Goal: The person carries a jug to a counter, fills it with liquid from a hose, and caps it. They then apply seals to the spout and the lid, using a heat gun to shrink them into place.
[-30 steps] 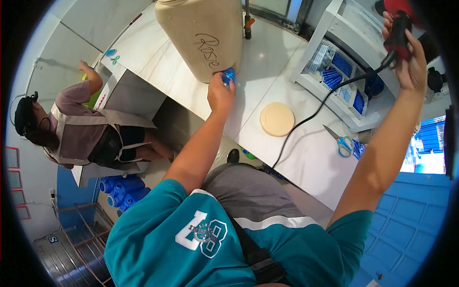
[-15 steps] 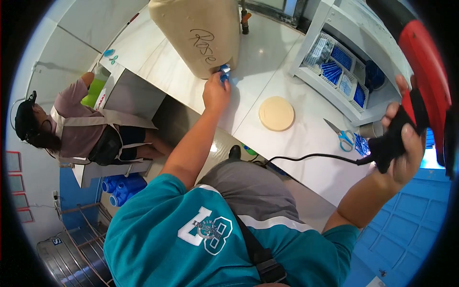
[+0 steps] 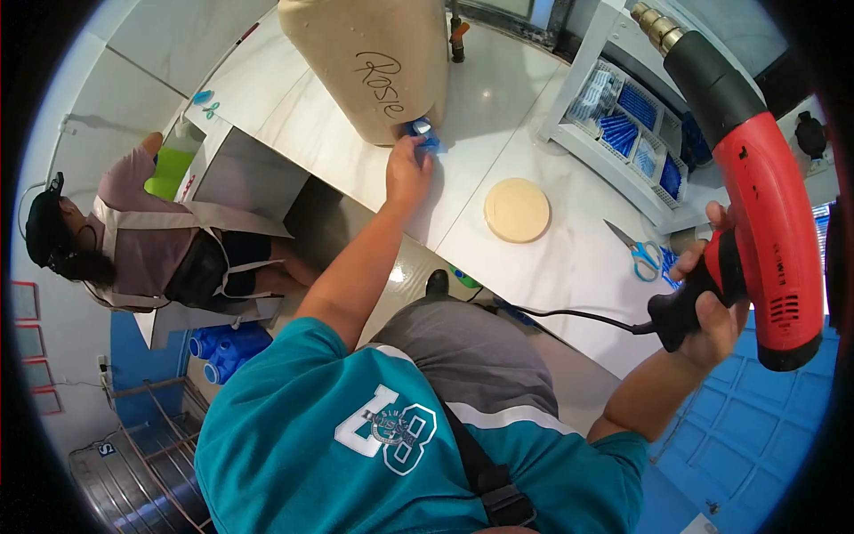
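Note:
My right hand [image 3: 707,311] is wrapped around the black grip of a red and black heat gun [image 3: 769,222], held up over the right side of the counter. Its metal nozzle points up and away, and a black cord trails from the grip. My left hand [image 3: 410,176] reaches to the foot of a large beige water jug [image 3: 365,62] marked "Rosie". The fingers pinch at a blue spigot [image 3: 422,132] low on the jug, with what looks like blue film around it; the fingers partly hide it. A round cream lid [image 3: 517,210] lies on the counter between my hands.
Blue-handled scissors [image 3: 645,260] and blue strips lie on the white counter [image 3: 480,169] at right. A white shelf [image 3: 614,169] holds baskets of blue pieces. At left another person [image 3: 151,231] works at a counter, near blue jugs [image 3: 233,351] on the floor.
The heat gun has come down and left in my right hand, bringing its nozzle into sight. My left hand stays at the spigot, shifted slightly.

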